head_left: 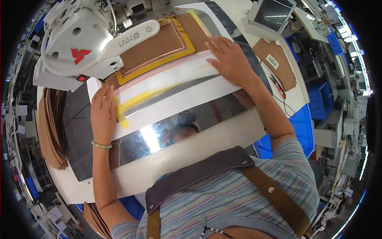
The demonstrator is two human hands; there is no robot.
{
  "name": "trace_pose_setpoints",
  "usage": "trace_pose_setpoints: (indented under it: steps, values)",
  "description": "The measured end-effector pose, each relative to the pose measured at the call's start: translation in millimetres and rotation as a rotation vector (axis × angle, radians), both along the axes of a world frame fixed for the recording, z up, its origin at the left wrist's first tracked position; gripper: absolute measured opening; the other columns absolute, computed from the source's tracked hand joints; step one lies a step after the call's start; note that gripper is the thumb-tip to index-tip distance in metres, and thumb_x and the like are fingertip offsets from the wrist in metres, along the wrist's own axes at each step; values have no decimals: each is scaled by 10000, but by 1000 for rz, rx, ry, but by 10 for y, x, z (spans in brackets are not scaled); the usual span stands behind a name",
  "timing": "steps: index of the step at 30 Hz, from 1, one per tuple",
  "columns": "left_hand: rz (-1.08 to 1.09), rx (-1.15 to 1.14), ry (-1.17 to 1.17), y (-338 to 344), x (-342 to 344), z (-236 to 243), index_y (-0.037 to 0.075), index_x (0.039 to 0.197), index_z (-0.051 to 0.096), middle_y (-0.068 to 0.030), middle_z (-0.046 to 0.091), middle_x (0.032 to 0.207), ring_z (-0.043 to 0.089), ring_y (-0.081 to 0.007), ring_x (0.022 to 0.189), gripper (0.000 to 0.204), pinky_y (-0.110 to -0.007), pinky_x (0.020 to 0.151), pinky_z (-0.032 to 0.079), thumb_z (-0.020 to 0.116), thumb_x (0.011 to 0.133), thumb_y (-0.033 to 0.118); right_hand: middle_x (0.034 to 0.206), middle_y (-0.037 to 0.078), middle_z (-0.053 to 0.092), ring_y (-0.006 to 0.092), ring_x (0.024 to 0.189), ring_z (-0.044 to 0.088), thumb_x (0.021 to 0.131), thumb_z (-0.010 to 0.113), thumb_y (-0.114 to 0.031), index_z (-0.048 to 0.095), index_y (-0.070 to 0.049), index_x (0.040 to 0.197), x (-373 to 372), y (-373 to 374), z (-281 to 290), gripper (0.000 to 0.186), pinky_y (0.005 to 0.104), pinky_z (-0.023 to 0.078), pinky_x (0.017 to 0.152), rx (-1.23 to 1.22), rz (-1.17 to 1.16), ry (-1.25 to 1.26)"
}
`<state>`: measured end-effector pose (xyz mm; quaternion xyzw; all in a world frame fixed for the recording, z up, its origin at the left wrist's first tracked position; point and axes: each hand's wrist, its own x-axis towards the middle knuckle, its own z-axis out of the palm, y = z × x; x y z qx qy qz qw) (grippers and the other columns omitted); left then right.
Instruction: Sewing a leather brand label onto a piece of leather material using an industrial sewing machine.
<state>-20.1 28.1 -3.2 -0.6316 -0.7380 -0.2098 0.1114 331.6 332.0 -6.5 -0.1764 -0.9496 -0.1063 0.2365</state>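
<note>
My left hand (104, 115), with a beaded bracelet at the wrist, rests its fingers along the left end of a clear template sheet (159, 87) edged with yellow tape. Across the sheet's right end lies my right hand (230, 59), fingers stretched and thumb apart. Both hands look flat, not gripping anything. Beyond them, a yellow rectangular frame (191, 49) surrounds a brown fabric panel (153, 46). White sheeting (159, 107) shows under the template. The white head of an industrial sewing machine (79, 40) covers part of the frame's left side.
A shiny metal plate (207, 115) borders the work on my side. Stacked brown fabric pieces (53, 127) hang at the left. On the right are brown pieces (278, 71), small snips (278, 85), a control screen (274, 14) and a blue bin (296, 131).
</note>
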Motion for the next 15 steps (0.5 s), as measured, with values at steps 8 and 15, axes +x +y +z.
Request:
trace_pose_setpoints:
  steps: [8, 15]
  values:
    - [1, -115, -76, -1, 6, -44, 48, 1450, 666, -127, 541, 1627, 411, -387, 1547, 446, -479, 1270, 351, 676, 1011, 127, 1596, 143, 536, 337, 1539, 405, 1097, 575, -443, 645, -62, 1461, 62, -28, -28, 531, 491, 356, 1217, -167, -93, -98]
    - [60, -24, 47, -76, 22, -11, 82, 1416, 701, -170, 581, 1568, 458, -405, 1505, 438, -487, 1217, 404, 728, 1000, 216, 1656, 106, 483, 310, 1560, 385, 1084, 587, -359, 632, -94, 1501, 32, -80, 50, 495, 465, 324, 1255, -180, -99, -129]
